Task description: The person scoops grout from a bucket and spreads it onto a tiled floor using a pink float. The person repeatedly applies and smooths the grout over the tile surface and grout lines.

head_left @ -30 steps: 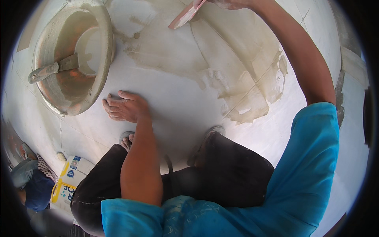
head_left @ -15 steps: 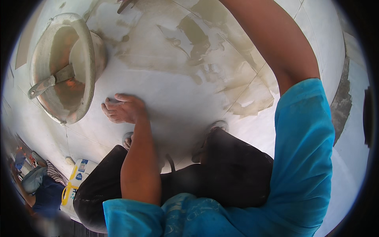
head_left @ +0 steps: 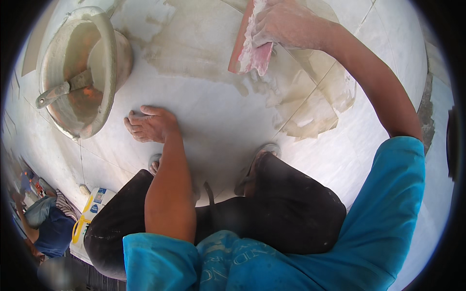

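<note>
My right hand (head_left: 291,25) is closed around a reddish-pink grout float (head_left: 239,48) at the far side, its fingers whitened with dust or paste. Whitish paste clings along the float, which is over the smeared tiles (head_left: 194,53); whether its edge touches them I cannot tell. My left hand (head_left: 154,124) holds nothing, its fingers slightly bent and apart, beside the bucket and in front of my left foot. The paste-stained bucket (head_left: 108,58) leans with its mouth toward me. Across its opening lies a putty knife (head_left: 65,90), handle over the near left rim.
My sandalled feet (head_left: 266,151) rest on the pale tiled floor. A white and yellow package (head_left: 92,208) stands by my left knee. Farther left another person (head_left: 53,228) in dark clothing is low to the floor. A rough grey strip (head_left: 427,106) runs along the right.
My right hand has come back toward me from beyond the upper edge, bringing the grout float into view. A wet patch near it has been smeared thinner. My left hand stays nearly still.
</note>
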